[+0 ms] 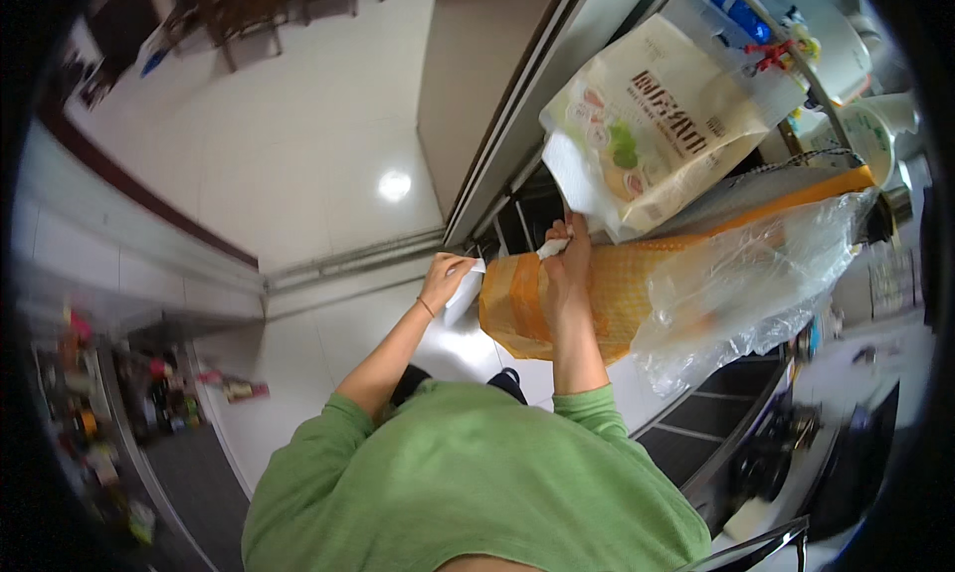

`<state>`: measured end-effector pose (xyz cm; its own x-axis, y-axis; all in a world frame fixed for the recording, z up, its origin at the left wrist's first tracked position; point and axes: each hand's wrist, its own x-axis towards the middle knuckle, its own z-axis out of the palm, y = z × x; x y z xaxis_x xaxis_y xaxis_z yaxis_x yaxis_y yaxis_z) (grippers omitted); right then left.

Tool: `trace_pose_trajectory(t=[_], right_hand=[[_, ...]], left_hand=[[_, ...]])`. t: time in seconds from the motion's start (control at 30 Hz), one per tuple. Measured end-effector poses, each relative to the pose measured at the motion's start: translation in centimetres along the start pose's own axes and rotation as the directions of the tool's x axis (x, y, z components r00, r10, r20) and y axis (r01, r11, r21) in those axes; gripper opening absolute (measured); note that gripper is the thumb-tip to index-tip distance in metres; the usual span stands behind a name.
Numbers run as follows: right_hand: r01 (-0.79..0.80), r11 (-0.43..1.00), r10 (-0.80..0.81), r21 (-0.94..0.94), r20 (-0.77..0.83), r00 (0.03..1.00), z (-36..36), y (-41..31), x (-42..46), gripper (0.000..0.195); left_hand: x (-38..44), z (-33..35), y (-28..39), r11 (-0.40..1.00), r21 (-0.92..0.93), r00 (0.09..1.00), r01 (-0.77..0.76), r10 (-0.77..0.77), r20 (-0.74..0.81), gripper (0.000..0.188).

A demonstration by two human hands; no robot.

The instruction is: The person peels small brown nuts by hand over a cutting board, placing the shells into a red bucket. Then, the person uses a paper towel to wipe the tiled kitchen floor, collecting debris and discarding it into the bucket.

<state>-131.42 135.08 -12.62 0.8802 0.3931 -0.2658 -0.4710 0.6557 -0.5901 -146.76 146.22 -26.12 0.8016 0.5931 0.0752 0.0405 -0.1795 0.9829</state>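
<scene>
My left hand (446,279) pinches the upper edge of a white sheet-like thing (464,294) whose material is hard to make out. Crumpled white paper (553,247) is in the curled fingers of my right hand (567,257). That hand reaches over an orange and yellow checked bag (612,273), just below a pack of kitchen paper towels (649,124). The pack hangs tilted and bears printed writing. A loose white paper towel (567,173) sticks out of its lower end, close to my right fingertips.
A clear plastic bag (753,288) drapes over the checked bag. Behind the pack are a clear plastic bin (690,16) and a metal rail (809,72). A sliding door frame (515,117) stands ahead. Blurred shelves (142,408) hold several items at left; dark drawers (694,415) are at right.
</scene>
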Motion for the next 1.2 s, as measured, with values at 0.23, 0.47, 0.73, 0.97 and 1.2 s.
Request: trace_pose_trajectory(t=[0.23, 0.47, 0.73, 0.97, 1.2], right_hand=[[0.128, 0.971, -0.118, 0.2, -0.063, 0.991, -1.3, 1.8, -0.5, 0.011], [0.178, 0.892, -0.107, 0.416, -0.188, 0.976, 1.0, 1.8, -2.4, 0.008], [0.114, 0.836, -0.068, 0.537, -0.104, 0.992, 1.2, 1.5, -1.1, 0.005], [0.229, 0.899, -0.183, 0.373, -0.156, 0.971, 0.7, 1.2, -0.3, 0.009], [0.272, 0.944, -0.221, 0.186, -0.254, 0.942, 0.3, 2.1, -0.5, 0.011]], left_hand=[[10.9, -0.2, 8.7, 0.888, -0.437, 0.92, 0.144, 0.042, 0.389, 0.025], [14.3, 4.2, 11.0, 0.659, -0.551, 0.749, 0.511, -0.028, 0.662, 0.029], [16.7, 5.9, 10.5, 0.695, -0.505, 0.688, 0.512, 0.02, 0.725, 0.039], [16.1, 6.6, 12.2, 0.588, -0.566, 0.716, 0.579, -0.035, 0.697, 0.037], [15.8, 5.5, 12.8, 0.609, -0.514, 0.678, 0.604, -0.054, 0.733, 0.038]])
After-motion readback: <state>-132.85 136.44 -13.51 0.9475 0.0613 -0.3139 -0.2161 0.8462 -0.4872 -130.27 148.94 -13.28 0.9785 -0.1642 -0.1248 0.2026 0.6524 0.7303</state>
